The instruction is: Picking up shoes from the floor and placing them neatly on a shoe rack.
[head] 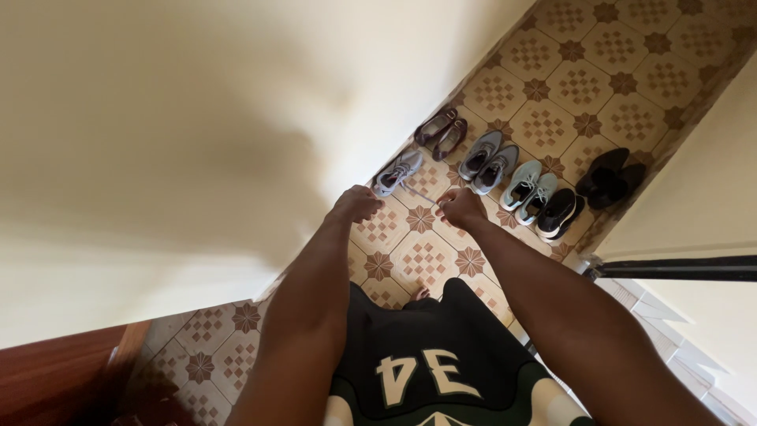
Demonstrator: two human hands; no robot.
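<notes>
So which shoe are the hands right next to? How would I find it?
Look along the wall where shoes line up on the patterned tile floor. Nearest the left hand lies a grey sneaker. Unlike its neighbours, which sit in pairs, it lies alone, with a lace trailing toward the right hand.

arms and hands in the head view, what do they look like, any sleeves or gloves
Both arms are bare from what shows of the upper arm to the fingers: no sleeves, gloves, watch or rings visible on the left hand or right hand. Below them shows a dark jersey with pale markings.
</notes>
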